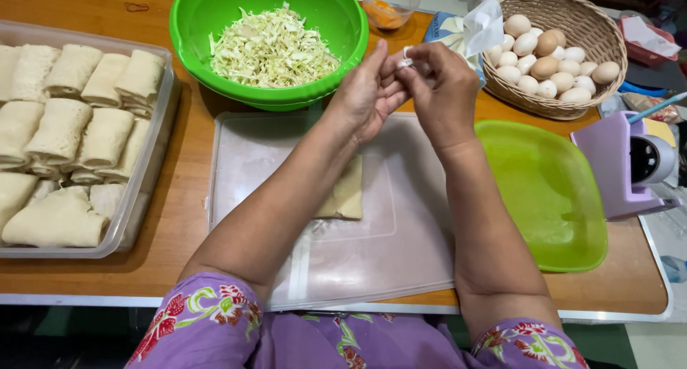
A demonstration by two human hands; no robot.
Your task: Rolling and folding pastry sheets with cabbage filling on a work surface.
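The left hand (368, 90) and the right hand (436, 86) meet above the far edge of the translucent plastic mat (272, 176), fingertips together, and they pinch between them a small white scrap (406, 60); what this scrap is I cannot tell, it is too small. Both hands touch it, the right one from above with bent fingers, the left one with the palm turned up and the thumb closing in. The forearms come from the near edge and converge, so the elbows are wide and the wrists are close.

Under the left forearm, on the mat, lies a folded pale wrapper (347, 194), partly hidden; its long axis seems to run away from the person, and it is nearer to the left hand. Behind the hands stands a green bowl (215, 11) of shredded cabbage (272, 47). On the left of the worktop (189, 169) a clear tray (147, 176) holds rolled wrappers (61, 126). On the right lie a green plate (544, 190) and a wicker basket (572, 11) of eggs (547, 65).
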